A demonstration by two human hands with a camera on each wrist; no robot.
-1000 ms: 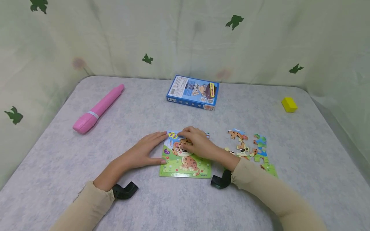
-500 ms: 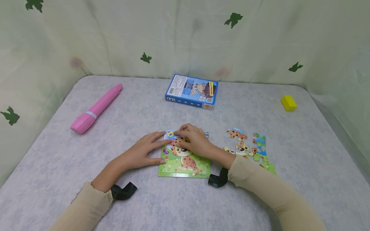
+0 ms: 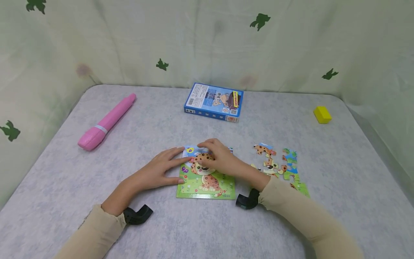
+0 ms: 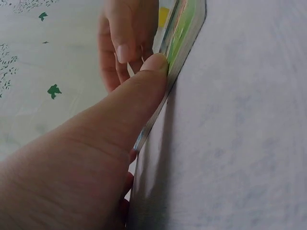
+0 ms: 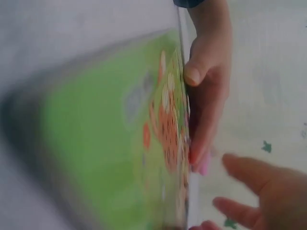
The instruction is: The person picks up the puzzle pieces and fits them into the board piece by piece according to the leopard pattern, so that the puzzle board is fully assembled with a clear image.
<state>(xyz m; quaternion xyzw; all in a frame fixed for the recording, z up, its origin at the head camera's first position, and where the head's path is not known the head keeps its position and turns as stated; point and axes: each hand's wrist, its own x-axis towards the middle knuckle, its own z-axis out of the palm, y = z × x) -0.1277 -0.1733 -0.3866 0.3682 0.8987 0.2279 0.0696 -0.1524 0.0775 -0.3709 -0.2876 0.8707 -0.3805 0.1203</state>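
A square jigsaw puzzle [image 3: 211,185] with a spotted cartoon leopard on green and blue lies flat in the middle of the table. Along its left side rests my left hand [image 3: 155,169], fingers spread, with the thumb on the edge and one finger on the picture, as the left wrist view also shows for the thumb [image 4: 154,64]. My right hand [image 3: 224,158] hovers over the upper part of the puzzle, hiding some of it. In the right wrist view its thumb and fingers [image 5: 244,170] stand apart, and nothing shows between them.
Several loose puzzle pieces [image 3: 271,166] lie to the right, partly hidden by my right forearm. A blue printed box [image 3: 213,100] lies at the back. A long pink tapered object with a pale band [image 3: 110,120] lies left, and a yellow block [image 3: 322,114] sits back right.
A finger of my left hand has slid from the puzzle's left edge onto the picture. My right hand has drawn slightly away from the puzzle's upper left part. The head view has shifted a little.
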